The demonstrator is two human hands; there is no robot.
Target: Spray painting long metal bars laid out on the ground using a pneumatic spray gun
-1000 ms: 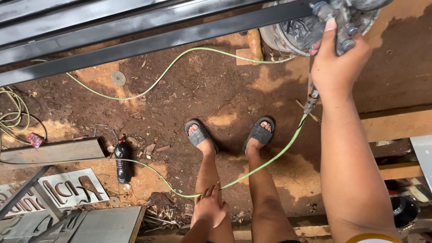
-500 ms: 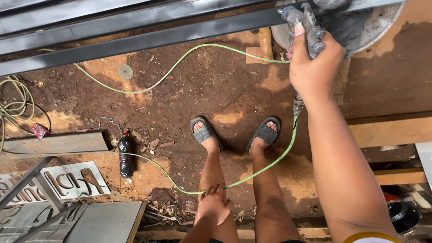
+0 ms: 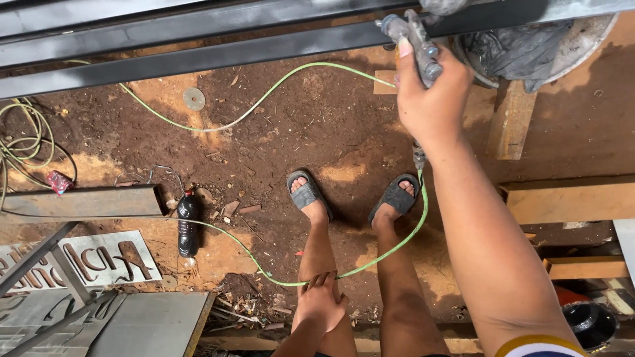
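My right hand (image 3: 433,99) is raised and closed around the grip of a grey spray gun (image 3: 415,41), held up against dark metal beams (image 3: 198,39) that cross the top of the view. A green hose (image 3: 278,86) hangs from the gun's base and loops over the dirt ground past my sandalled feet (image 3: 354,195). My left hand (image 3: 319,303) rests on my left thigh, fingers spread, holding nothing.
A dark bottle (image 3: 188,225) lies on the ground beside a steel tube (image 3: 79,201). Cut metal sheets (image 3: 79,261) lie at lower left. A coil of cable (image 3: 20,142) sits at left. A bucket lined with dark plastic (image 3: 529,46) and wooden planks (image 3: 569,198) stand at right.
My right hand with the spray gun has shifted left along the beams, away from the bucket. My left hand stays on my thigh.
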